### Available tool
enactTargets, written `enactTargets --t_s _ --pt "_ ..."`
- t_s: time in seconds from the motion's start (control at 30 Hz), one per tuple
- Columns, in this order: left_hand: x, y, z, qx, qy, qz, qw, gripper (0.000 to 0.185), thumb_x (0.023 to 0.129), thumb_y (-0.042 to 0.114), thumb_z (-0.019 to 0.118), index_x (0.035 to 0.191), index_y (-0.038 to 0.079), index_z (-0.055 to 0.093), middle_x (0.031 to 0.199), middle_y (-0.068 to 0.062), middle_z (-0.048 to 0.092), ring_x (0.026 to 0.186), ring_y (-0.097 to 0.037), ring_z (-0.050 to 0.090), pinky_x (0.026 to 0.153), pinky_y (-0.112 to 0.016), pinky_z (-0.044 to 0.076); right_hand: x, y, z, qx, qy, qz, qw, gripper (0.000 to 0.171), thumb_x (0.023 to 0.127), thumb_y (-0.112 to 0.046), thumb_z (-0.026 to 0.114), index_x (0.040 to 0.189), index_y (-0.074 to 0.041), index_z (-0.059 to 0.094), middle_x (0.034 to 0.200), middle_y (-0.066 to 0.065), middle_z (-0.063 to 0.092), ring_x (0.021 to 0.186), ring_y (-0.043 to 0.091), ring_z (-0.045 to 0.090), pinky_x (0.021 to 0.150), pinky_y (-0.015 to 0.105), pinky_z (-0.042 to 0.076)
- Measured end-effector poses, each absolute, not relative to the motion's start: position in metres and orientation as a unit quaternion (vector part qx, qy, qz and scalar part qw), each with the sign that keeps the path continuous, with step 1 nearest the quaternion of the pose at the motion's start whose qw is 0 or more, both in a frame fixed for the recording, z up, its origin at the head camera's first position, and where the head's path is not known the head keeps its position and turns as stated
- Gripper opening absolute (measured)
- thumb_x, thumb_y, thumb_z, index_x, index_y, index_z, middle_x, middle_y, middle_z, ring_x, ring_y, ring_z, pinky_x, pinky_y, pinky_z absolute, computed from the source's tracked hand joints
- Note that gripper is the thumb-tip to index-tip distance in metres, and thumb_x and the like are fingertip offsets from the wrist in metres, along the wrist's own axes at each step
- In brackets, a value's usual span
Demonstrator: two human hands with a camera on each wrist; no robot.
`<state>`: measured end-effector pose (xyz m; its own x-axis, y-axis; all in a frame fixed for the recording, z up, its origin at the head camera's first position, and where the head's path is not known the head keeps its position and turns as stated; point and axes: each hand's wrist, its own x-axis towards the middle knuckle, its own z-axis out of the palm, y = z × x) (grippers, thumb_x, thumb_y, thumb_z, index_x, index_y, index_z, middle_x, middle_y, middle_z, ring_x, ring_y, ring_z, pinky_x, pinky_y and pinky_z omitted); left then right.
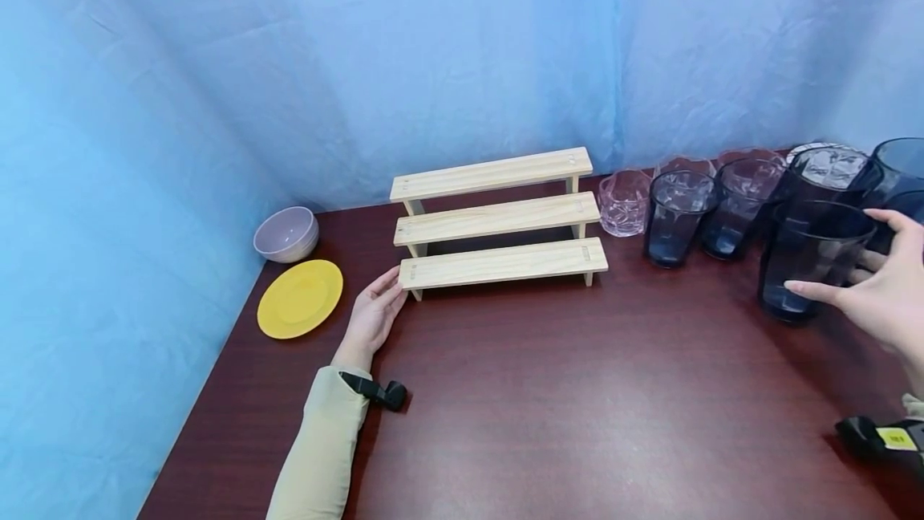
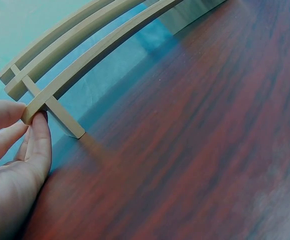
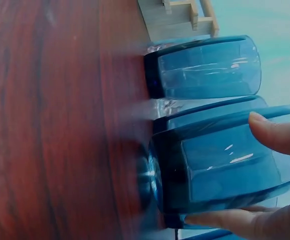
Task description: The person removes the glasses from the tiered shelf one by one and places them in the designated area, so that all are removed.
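At the left end of a three-tier wooden stand (image 1: pixel 505 262), my left hand (image 1: pixel 374 313) pinches the corner of the lowest board between thumb and fingers. The left wrist view shows the thumb on top of the board end (image 2: pixel 37 107) and fingertips beneath it. Far to the right, my right hand (image 1: pixel 884 287) grips a dark blue glass tumbler (image 1: pixel 812 255), thumb on one side and fingers on the other. In the right wrist view this tumbler (image 3: pixel 225 165) is close over the table, overlapping another blue glass (image 3: pixel 215 107) behind it.
Several dark blue glasses (image 1: pixel 677 223) stand in a row at the back right. Behind them are clear pinkish glasses (image 1: pixel 624 205). A yellow plate (image 1: pixel 299 299) and a pale lilac bowl (image 1: pixel 287 235) sit at the left edge. Blue curtains (image 1: pixel 433 54) border the dark wood table (image 1: pixel 577 392).
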<state>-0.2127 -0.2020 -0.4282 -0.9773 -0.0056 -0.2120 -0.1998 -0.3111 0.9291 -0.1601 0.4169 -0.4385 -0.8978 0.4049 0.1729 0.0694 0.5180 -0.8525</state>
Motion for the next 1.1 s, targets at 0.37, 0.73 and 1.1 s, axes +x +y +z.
enactTargets --t_s 0.37,0.73,1.1 --pt "-0.214 -0.202 -0.43 -0.081 0.582 0.807 0.059 0.05 0.097 -0.003 0.043 0.146 -0.001 0.032 0.149 -0.018 0.033 0.099 0.0 0.058 0.095 -0.02 0.045 -0.157 0.43 -0.445 -0.099 -0.862 0.462 0.185 0.111 0.069 -0.004 0.083 0.144 -0.042 0.01 0.126 -0.023 0.036 0.111 -0.011 0.046 0.065 -0.003 0.034" --pt "-0.214 -0.202 -0.43 -0.09 0.58 0.808 0.059 0.05 0.097 -0.002 0.045 0.145 -0.001 0.033 0.149 -0.017 0.033 0.098 0.0 0.058 0.086 -0.015 0.047 -0.157 0.439 -0.445 -0.036 -0.836 0.512 0.195 0.102 0.069 0.01 0.077 0.145 -0.032 0.024 0.091 -0.037 0.051 0.076 -0.024 0.052 0.06 0.0 0.041" --pt "-0.213 -0.202 -0.429 -0.092 0.582 0.806 0.059 0.049 0.098 -0.001 0.044 0.146 0.001 0.033 0.149 -0.015 0.034 0.1 0.0 0.058 0.084 -0.014 0.047 -0.161 0.436 -0.446 -0.144 -0.896 0.382 0.172 0.102 0.076 -0.032 0.079 0.146 -0.047 0.006 0.127 0.011 0.054 0.105 0.016 0.064 0.08 0.026 0.054"
